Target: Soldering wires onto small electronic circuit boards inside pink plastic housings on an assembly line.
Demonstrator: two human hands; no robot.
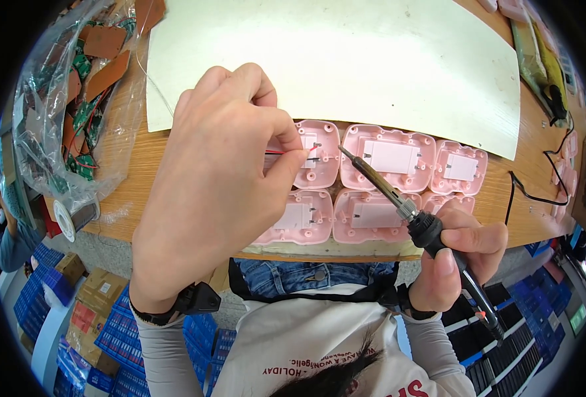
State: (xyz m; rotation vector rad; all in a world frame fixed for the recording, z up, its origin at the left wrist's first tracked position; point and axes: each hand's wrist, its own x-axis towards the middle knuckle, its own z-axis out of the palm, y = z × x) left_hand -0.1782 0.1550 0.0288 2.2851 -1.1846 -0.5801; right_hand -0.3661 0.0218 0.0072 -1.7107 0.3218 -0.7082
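Left hand (217, 175) pinches wires (275, 153) between fingertips at pink shell (329, 162) near desk's (535, 221) front edge, right hand (476, 243) grips soldering iron (427, 229) — wiring seems unfinished here, none visible in other shells (389, 159).

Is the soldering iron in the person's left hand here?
No, the right hand grips the soldering iron, while the left hand pinches a thin red wire.
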